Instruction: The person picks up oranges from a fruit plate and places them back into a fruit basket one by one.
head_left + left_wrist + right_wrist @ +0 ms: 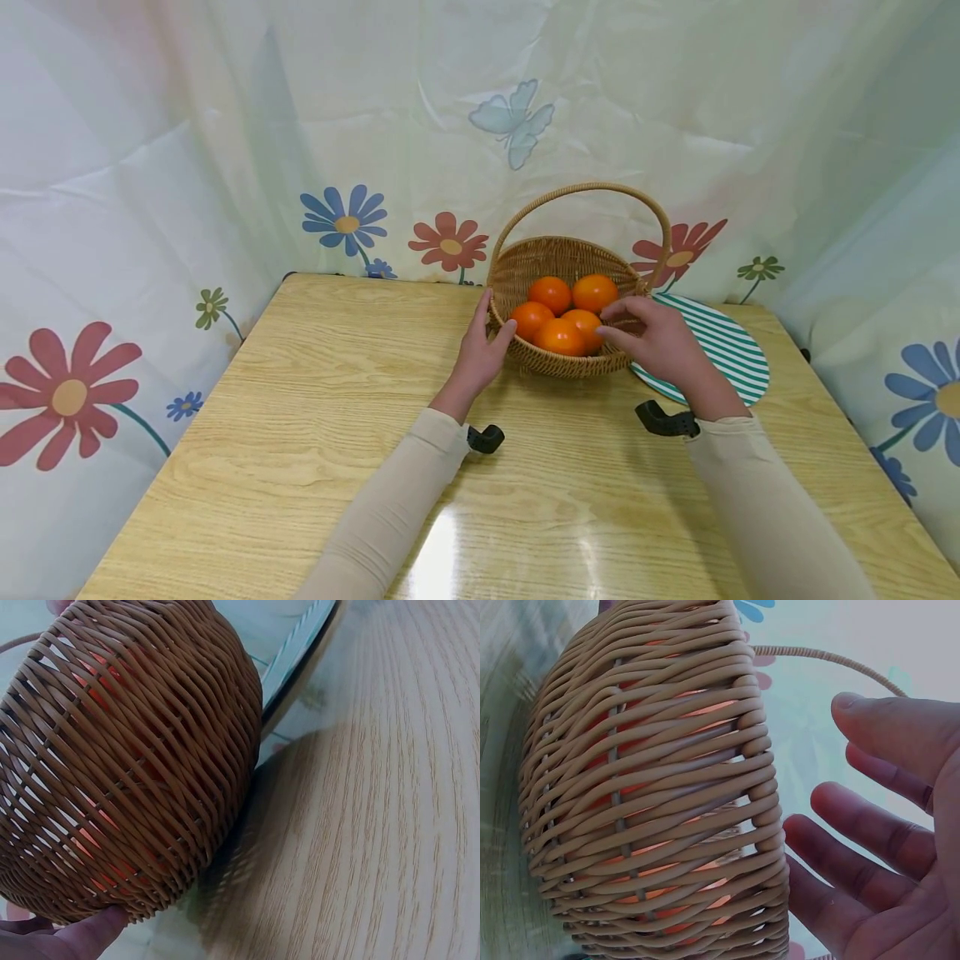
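Note:
A brown wicker basket [558, 364] with a tall arched handle stands at the back of the table, with several oranges [561, 337] inside. My left hand [480, 348] holds the basket's left side, thumb by the front rim and fingers along the outer edge. In the left wrist view, the thumb [90, 935] touches the wicker wall. My right hand [656, 337] is over the right rim, its fingers loosely bent and apart near the oranges. In the right wrist view, no fruit shows between the right fingers [870, 862]; the woven wall partly hides the oranges.
A round green-and-white striped mat [723, 350] lies on the wooden table [300, 417], to the right of the basket and partly behind my right hand. A flower-printed curtain [360, 100] hangs close behind the table and along both sides.

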`<act>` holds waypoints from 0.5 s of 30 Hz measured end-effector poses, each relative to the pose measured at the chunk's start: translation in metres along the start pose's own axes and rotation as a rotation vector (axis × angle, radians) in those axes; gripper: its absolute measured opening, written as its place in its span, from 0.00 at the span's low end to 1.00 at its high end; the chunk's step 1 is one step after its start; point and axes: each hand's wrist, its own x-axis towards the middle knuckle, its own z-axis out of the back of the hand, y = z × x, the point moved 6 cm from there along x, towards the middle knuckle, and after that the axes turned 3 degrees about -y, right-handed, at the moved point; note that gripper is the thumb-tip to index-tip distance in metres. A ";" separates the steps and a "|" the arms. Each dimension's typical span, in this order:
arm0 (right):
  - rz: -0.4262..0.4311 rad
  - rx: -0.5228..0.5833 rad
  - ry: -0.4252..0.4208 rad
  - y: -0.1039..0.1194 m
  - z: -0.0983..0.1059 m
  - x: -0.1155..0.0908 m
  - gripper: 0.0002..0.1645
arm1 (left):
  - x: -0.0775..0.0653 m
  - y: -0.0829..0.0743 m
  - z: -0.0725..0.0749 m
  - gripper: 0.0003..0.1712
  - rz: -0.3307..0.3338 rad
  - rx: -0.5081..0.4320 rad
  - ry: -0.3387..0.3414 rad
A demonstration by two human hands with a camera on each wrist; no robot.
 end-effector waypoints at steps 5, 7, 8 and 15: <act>0.020 -0.018 -0.014 -0.002 0.001 -0.004 0.15 | 0.000 -0.001 -0.001 0.42 0.009 0.005 0.000; 0.019 -0.018 -0.015 -0.002 0.001 -0.006 0.15 | 0.000 -0.001 -0.002 0.41 0.016 0.010 -0.002; 0.016 -0.013 -0.015 -0.002 0.001 -0.006 0.15 | 0.000 -0.001 -0.001 0.41 0.013 0.014 -0.004; 0.022 -0.023 -0.014 -0.002 0.002 -0.008 0.15 | 0.003 0.000 0.001 0.41 0.013 0.016 -0.007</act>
